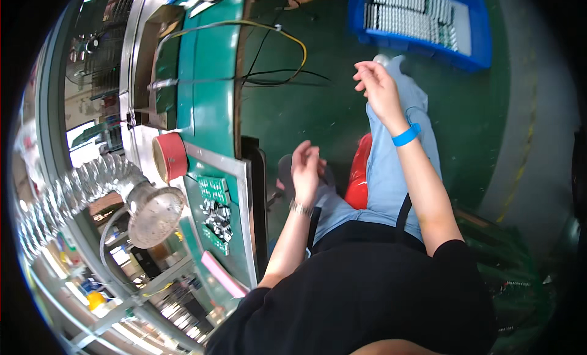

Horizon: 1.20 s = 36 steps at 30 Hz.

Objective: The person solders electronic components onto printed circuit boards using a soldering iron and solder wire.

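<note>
Both left hand and right hand look empty, fingers loosely curled; an edge grip would suit the green circuit board at nine o'clock.

no legible txt, labels, nos. or signs, nil readable on red roll at 9 o'clock, nor blue bin at 1 o'clock

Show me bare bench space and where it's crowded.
Bare: the green benchtop between the black cable and the metal frame, bordered lower left by the red tape roll. Crowded: inside the frame, where a heap of small components lies between green circuit boards.
</note>
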### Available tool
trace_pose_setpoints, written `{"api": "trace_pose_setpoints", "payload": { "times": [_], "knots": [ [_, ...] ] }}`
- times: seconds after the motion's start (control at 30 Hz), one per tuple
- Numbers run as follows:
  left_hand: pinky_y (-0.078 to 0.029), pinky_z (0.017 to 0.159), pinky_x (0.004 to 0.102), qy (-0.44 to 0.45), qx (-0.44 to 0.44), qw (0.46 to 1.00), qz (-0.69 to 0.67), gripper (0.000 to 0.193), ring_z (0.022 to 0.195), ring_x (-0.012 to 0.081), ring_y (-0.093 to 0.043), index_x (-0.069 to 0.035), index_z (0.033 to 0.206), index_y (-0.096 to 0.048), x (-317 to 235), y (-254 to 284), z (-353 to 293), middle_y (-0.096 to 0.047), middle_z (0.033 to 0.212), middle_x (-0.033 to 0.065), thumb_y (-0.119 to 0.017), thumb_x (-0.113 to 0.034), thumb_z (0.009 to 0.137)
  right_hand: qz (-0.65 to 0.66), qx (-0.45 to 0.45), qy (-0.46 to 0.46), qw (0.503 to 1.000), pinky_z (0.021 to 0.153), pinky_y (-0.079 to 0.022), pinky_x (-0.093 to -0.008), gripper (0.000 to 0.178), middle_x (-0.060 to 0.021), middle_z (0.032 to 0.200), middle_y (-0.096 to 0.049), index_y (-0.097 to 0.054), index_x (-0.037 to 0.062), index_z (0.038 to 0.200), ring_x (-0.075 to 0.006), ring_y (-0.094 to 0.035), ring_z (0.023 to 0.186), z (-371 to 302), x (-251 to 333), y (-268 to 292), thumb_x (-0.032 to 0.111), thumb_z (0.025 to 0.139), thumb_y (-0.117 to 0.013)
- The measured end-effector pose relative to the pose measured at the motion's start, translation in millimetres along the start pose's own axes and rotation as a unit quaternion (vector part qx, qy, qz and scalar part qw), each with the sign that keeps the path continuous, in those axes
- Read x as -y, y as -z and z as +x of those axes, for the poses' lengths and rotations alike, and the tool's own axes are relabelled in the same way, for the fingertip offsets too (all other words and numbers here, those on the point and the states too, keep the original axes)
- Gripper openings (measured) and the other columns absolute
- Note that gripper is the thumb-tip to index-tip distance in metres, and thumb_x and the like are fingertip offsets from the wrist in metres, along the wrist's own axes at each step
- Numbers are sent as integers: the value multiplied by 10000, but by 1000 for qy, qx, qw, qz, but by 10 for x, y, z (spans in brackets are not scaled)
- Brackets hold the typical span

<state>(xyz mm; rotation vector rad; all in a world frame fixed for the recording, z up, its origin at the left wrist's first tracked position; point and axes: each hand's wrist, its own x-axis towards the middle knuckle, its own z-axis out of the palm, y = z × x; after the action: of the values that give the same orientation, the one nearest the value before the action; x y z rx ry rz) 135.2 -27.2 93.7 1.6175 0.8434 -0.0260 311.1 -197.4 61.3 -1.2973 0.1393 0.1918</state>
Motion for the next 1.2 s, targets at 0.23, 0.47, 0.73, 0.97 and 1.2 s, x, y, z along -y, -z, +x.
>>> {"api": "trace_pose_setpoints", "payload": {
  "times": [0.23, 0.47, 0.73, 0.97, 1.2],
  "knots": [
    [-525, 564, 305, 202, -270, 911, -237, 263, 719, 211, -626, -77, 1170, -519, 1084, 259, 2035, -631, 977, 100, -547, -217, 949, 29, -41, -55, 997, 663, -477, -249, 180, -62, 868, -633, -579, 12, 1086, -108, -599, 737, 328, -192, 135, 146, 967, -571],
    [-542, 584, 306, 136, -410, 889, -151, 212, 745, 215, -644, -35, 1042, -531, 828, 530, 3030, -643, 843, 108, -492, -223, 954, 16, -2, -142, 990, 650, -470, -254, 145, -78, 867, -630, -599, 7, 1069, -128, -594, 717, 418, 3, 387, 48, 931, -580],
    [-407, 394, 272, -61, -438, 895, 56, 272, 528, 180, -598, -17, 1065, -542, 80, 873, 3732, -636, 899, 102, -431, -234, 944, -63, 117, -88, 987, 610, -483, -310, 169, -131, 862, -638, -601, -11, 1007, -250, -600, 677, 445, 99, 516, -30, 840, -617],
    [-472, 924, 428, -175, -545, 695, 435, 384, 1029, 404, -579, 87, 1194, -508, -130, 1959, 4567, -561, 1190, 254, -475, -206, 947, -81, 165, -93, 979, 594, -467, -316, 201, -119, 836, -631, -595, 14, 965, -248, -587, 654, 483, 99, 518, -69, 783, -618],
    [-365, 1070, 457, -236, -528, 592, 562, 540, 1224, 430, -481, 110, 1330, -393, -636, 2601, 5194, -488, 1282, 346, -499, -110, 848, -37, 132, -126, 983, 481, -315, -247, 429, -15, 629, -465, -603, -42, 1114, -105, -402, 519, 277, 34, 533, 308, 873, -659]
  ]
}}
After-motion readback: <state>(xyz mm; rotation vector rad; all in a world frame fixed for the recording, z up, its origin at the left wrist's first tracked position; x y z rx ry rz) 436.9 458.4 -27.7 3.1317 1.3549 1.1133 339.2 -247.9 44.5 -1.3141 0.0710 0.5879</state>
